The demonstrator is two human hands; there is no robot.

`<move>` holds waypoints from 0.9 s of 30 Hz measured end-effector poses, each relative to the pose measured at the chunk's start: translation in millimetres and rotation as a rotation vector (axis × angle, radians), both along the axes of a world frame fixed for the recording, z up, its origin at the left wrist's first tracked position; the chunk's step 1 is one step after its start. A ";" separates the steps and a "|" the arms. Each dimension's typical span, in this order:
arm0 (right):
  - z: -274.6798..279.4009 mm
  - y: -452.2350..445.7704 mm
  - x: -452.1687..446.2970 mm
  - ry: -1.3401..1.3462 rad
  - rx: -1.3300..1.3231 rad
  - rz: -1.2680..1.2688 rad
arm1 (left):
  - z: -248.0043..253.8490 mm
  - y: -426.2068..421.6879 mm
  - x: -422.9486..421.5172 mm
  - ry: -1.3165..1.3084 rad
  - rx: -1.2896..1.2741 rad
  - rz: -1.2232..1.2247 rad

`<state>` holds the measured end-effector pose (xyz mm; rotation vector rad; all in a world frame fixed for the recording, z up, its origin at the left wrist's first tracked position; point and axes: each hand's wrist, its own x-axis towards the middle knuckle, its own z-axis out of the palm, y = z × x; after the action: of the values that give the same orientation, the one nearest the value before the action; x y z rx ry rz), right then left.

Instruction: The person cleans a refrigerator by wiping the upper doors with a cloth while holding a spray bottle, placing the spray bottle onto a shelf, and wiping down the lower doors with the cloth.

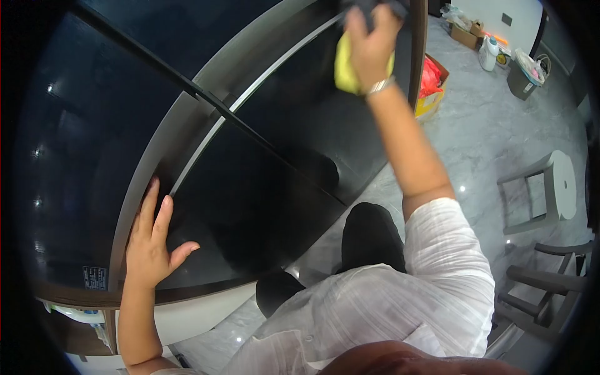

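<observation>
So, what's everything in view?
Panels: four, glossy black, centre-left
Trim: two, grey, between panels
Floor: one, grey, right
Shelf: one, brown, bottom-left
Carton: one, brown, upper right
Yellow box: one, upper right
Bag: one, red, in yellow box
Large bottle: one, white, upper right
Bin: one, grey, upper right
Stool: one, white, right
Chair: one, dark, lower right
Cloth: one, yellow, top
Blurred item: one, dark, top
Wristband: one, silver, right wrist
Shirt: one, white, bottom
Trousers: one pair, black, bottom
Left hand: one, by trim
Right hand: one, holding cloth
</observation>
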<state>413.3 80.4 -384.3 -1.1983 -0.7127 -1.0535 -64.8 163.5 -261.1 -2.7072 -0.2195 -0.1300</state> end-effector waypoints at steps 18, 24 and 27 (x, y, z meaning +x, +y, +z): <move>21.6 -9.8 30.4 0.266 0.265 0.175 | 3.1 -11.0 6.7 -0.004 0.017 0.006; 9.4 -7.7 -17.1 0.033 0.053 0.144 | 1.6 -6.9 7.0 -0.017 0.020 -0.017; -2.6 -15.8 -125.6 -0.253 -0.143 0.456 | 2.0 -7.4 6.7 -0.019 0.007 -0.030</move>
<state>287.8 64.6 -386.9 -0.9646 -1.2118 -0.7835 -58.1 156.1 -259.1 -2.7040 -0.1840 -0.1652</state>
